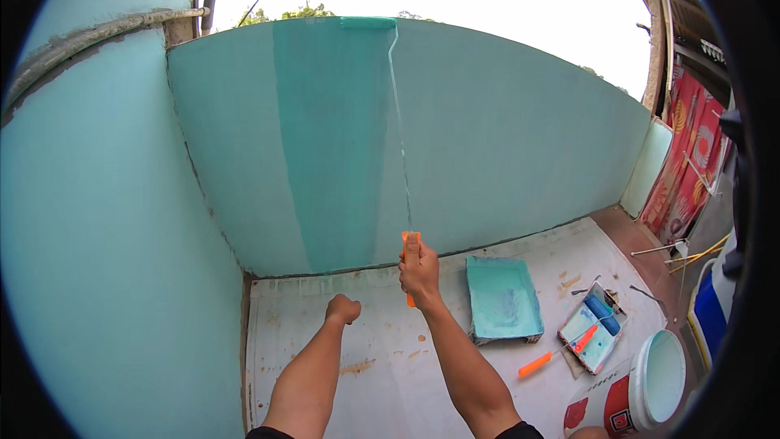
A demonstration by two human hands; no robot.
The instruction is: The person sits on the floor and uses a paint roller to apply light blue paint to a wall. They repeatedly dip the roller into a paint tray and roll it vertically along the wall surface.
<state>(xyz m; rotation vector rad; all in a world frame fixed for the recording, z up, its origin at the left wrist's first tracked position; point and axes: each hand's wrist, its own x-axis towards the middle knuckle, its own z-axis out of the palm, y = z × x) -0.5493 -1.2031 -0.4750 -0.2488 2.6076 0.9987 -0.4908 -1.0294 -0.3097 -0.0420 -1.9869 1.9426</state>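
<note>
R hand is wrapped tight round the orange plastic grip of a long-framed paint roller with a teal-coated sleeve, thumb laid along the handle; L hand is curled in on itself over the floor, nothing visible in it. The sleeve sits at the very top edge of the low, pale-teal painted wall, approx. horizontal, at the upper R corner of a darker, wet-looking teal band.

To do this pass well: keep pressure light & even, esp. up top (too hard a push there could roll over the lip & drip). Best to overlap the wet edge by a bit each stroke, top to bottom w/o stopping, so no lap marks show. The long frame probably flexes, so a firm wrist helps; L hand is free to steady the grip if req'd.

Reload from the wide, shallow teal-smeared tray on the white, paint-spotted floor sheet, R of the R hand, rolling off excess 1st. Mind the small tray with a blue roller & the white-and-red plastic bucket when stepping R.
</note>
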